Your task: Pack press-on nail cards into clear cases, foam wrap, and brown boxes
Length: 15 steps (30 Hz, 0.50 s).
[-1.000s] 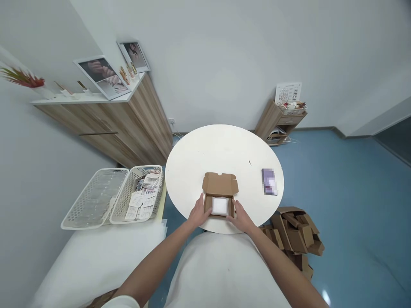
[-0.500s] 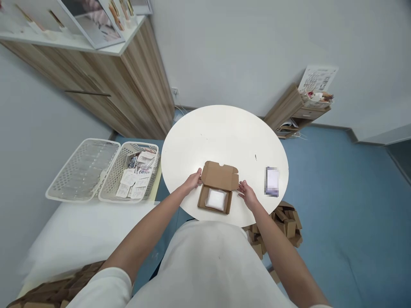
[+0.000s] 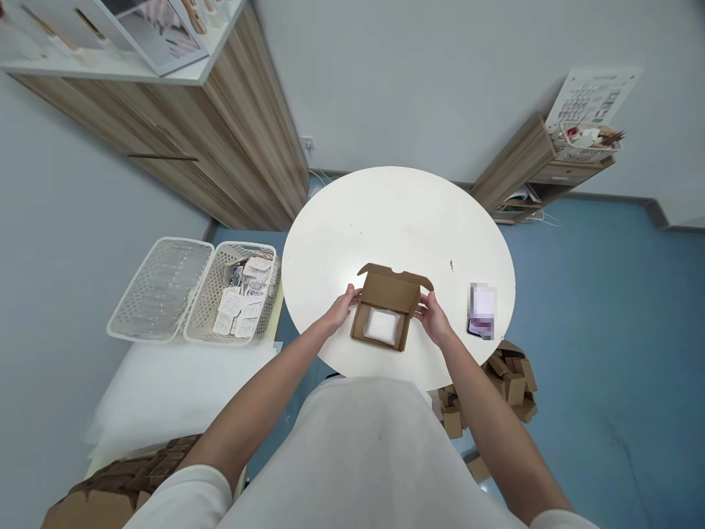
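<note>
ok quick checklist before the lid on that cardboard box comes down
1. White pad lies flat inside the cardboard box, below its walls: ok.
2. Left hand and right hand are on the lid's two side edges: ok.
3. Lid is raised at the far wall, with nothing between it and the base: ok.
4. Side flaps are lined up to tuck in: cannot tell.
5. Box sits fully on the table, though near the front edge: ok.
6. Blurred item on the right lies apart from the box: ok.
</note>
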Motion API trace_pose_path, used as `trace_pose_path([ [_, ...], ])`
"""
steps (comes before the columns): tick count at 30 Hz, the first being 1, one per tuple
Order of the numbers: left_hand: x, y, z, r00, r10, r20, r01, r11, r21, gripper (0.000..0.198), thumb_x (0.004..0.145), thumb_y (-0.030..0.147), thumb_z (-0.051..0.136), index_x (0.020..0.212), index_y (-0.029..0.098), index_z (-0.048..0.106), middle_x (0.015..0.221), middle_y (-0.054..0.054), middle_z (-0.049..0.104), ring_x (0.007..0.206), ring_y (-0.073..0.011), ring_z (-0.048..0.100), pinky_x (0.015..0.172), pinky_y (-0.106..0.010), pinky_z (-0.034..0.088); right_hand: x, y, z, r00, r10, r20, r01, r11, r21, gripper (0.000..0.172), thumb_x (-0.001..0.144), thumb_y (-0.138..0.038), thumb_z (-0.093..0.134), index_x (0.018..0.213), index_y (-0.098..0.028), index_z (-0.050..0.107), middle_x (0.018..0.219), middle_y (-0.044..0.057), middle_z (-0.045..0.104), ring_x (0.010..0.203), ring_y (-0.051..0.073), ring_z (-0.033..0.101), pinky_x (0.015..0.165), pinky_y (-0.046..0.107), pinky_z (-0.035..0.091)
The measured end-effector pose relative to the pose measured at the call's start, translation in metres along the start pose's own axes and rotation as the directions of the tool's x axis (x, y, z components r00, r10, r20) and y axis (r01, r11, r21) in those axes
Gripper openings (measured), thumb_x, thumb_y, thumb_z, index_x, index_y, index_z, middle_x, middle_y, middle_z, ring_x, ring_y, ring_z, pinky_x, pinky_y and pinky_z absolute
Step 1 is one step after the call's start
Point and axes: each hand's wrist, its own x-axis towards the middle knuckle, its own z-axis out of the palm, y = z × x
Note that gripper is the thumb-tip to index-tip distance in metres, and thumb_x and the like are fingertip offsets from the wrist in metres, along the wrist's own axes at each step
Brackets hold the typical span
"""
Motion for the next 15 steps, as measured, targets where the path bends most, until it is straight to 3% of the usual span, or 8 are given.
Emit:
trace_pose_path([
  [4,-0.012,-0.01,0.004,0.999,0.05,0.005,-0.05,0.999,0.005,0.07,0.081,0.062,0.002,0.127,0.027,0.042,0.133,-0.004,0.042,0.122,-0.0255,0.034,0.094,-0.041,0.032,-0.018,0.009,0.003,0.998,-0.064,0.018,0.064,0.998,-0.006,0.058,0.076,-0.068,0.029,0.106,-0.028,0.06,0.112,0.003,0.058,0.095,0.02,0.053,0.088,0.034,0.041],
  [10,-0.029,-0.029,0.003,0.999,-0.039,0.011,0.038,0.999,0.03,0.08,0.078,0.064,-0.006,0.127,0.024,0.042,0.124,-0.006,0.05,0.107,-0.022,0.046,0.086,-0.035,0.038,-0.056,0.033,0.004,0.998,-0.062,0.006,0.062,0.997,-0.039,0.065,0.075,-0.071,0.022,0.116,-0.031,0.053,0.123,0.001,0.051,0.113,0.021,0.045,0.097,0.039,0.035],
  [15,-0.046,-0.04,0.002,0.996,0.051,0.072,-0.061,0.99,0.131,0.065,0.081,0.064,0.012,0.124,0.028,0.045,0.124,-0.006,0.051,0.111,-0.0233,0.046,0.083,-0.033,0.04,-0.086,0.048,0.01,0.995,-0.078,0.06,0.087,0.983,-0.162,0.056,0.079,-0.064,0.029,0.119,-0.031,0.05,0.131,0.001,0.044,0.12,0.022,0.039,0.099,0.039,0.032],
])
